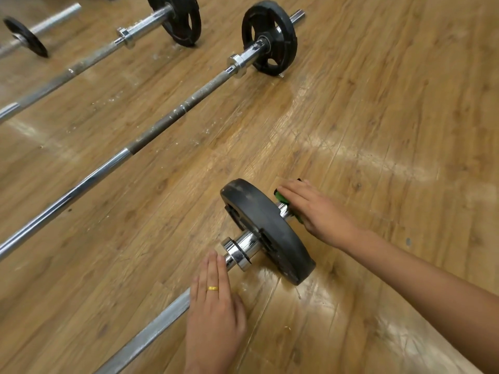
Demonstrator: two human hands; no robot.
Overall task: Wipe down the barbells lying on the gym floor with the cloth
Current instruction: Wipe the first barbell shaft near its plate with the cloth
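The nearest barbell [151,333] lies on the wood floor, running from bottom left up to a black plate [270,228]. My left hand [213,309] rests flat on its shaft just below the chrome collar [236,252], fingers together, a gold ring on one finger. My right hand [316,209] presses a green cloth [280,197] onto the sleeve end beyond the plate; most of the cloth is hidden under the palm.
A second barbell [113,160] with a dusty, rusty shaft and a black plate [270,36] lies parallel to the left. Further back lie a third barbell [89,59] with its plate [178,18] and a fourth bar [51,21] carrying a small plate [25,36]. White dust flecks the floor.
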